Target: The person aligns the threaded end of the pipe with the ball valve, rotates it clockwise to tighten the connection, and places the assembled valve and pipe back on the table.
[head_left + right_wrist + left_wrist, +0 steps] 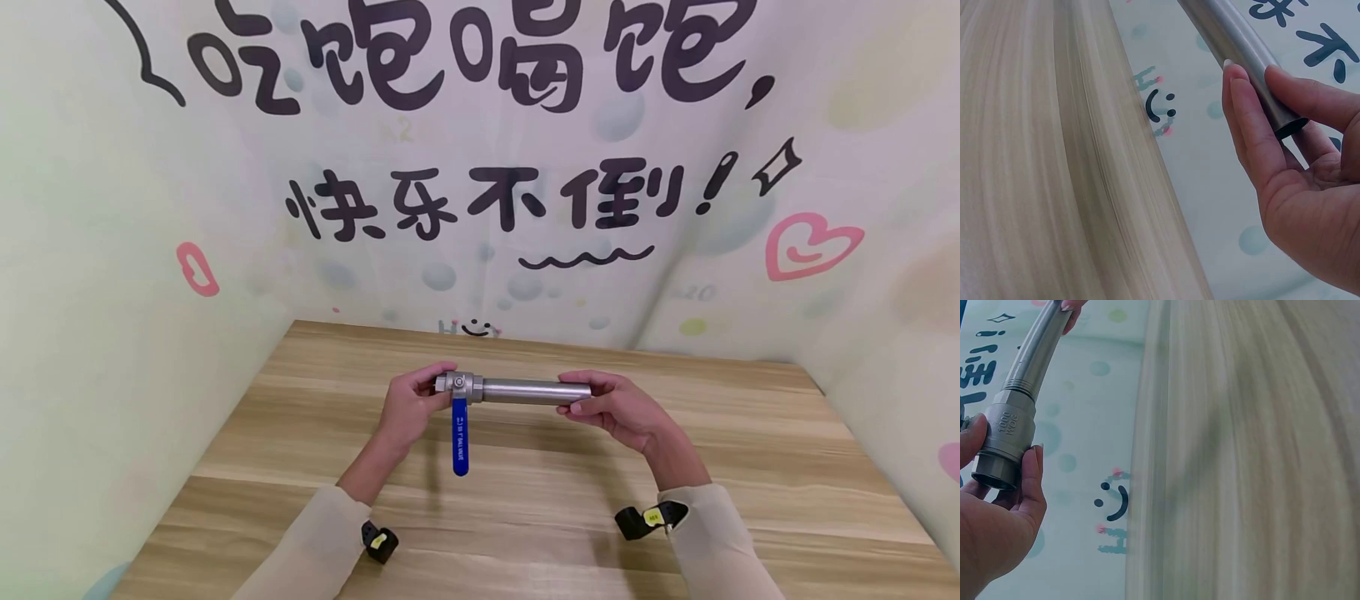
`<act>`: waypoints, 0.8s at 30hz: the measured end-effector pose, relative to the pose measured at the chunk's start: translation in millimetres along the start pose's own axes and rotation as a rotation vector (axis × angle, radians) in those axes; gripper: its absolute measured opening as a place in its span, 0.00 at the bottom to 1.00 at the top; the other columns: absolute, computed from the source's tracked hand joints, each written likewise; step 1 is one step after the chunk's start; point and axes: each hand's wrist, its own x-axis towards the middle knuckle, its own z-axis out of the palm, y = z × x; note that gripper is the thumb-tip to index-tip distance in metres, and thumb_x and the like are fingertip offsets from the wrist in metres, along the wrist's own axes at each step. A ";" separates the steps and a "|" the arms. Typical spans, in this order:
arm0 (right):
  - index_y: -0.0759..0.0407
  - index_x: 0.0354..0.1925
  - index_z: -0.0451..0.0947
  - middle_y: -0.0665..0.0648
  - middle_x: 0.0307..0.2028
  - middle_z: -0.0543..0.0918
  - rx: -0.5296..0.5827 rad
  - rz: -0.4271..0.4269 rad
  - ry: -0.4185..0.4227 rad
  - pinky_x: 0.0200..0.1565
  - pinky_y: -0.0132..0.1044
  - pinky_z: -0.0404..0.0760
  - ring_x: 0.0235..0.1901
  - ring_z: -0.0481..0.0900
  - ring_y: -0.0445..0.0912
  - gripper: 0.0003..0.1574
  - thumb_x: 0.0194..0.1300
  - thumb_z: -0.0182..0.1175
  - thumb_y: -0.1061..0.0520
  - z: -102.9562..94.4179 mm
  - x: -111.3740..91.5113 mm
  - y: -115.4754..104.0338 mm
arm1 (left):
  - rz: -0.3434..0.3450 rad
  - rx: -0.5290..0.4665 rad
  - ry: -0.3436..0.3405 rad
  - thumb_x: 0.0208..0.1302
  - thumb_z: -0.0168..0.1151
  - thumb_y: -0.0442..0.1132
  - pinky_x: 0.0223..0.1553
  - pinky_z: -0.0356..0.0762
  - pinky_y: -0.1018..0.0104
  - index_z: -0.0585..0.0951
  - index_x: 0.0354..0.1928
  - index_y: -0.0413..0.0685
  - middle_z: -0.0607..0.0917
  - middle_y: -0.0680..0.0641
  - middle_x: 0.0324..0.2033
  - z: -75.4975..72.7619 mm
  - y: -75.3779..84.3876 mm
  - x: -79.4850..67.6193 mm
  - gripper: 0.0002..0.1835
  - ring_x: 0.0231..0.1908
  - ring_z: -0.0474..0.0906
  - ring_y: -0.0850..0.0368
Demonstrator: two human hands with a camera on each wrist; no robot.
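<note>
A steel ball valve (465, 386) with a blue lever handle (461, 437) is joined to a straight metal pipe (532, 392), held level above the table. My left hand (408, 408) grips the valve body at its free end, thumb and fingers on opposite sides. The lever hangs down toward me. At the other end, my right hand (618, 408) pinches the pipe between thumb and fingers. In the left wrist view, threads show where the pipe (1038, 350) meets the valve (1007, 428). The pipe's open end (1291, 128) shows in the right wrist view.
The wood-grain table (510, 517) lies below both hands, with their shadows on it. A pale printed backdrop (480, 292) with large dark lettering stands behind, and pale walls flank both sides. Each wrist wears a black camera strap (641, 521).
</note>
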 end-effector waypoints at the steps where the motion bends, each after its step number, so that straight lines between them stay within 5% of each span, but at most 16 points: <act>1: 0.62 0.55 0.78 0.62 0.50 0.77 0.001 0.002 0.002 0.50 0.41 0.82 0.42 0.86 0.50 0.27 0.58 0.58 0.76 0.2 -0.1 -0.2 | -0.002 -0.001 0.001 0.54 0.64 0.19 0.40 0.83 0.69 0.82 0.52 0.36 0.82 0.34 0.48 -0.1 0.3 -0.3 0.21 0.43 0.80 0.47; 19: 0.68 0.60 0.72 0.60 0.50 0.78 -0.013 -0.003 -0.037 0.51 0.39 0.82 0.43 0.85 0.50 0.27 0.62 0.59 0.72 0.1 -1.4 -2.5 | 0.007 -0.006 0.010 0.53 0.64 0.19 0.40 0.83 0.69 0.82 0.51 0.35 0.83 0.34 0.48 -1.6 2.0 -0.6 0.21 0.41 0.80 0.54; 24: 0.60 0.55 0.78 0.60 0.50 0.78 -0.023 -0.004 -0.044 0.51 0.39 0.82 0.44 0.85 0.50 0.23 0.62 0.60 0.70 -0.4 -1.9 -3.2 | -0.002 -0.014 0.012 0.53 0.64 0.18 0.40 0.83 0.69 0.83 0.51 0.36 0.83 0.34 0.48 -1.2 3.4 -1.6 0.21 0.41 0.80 0.53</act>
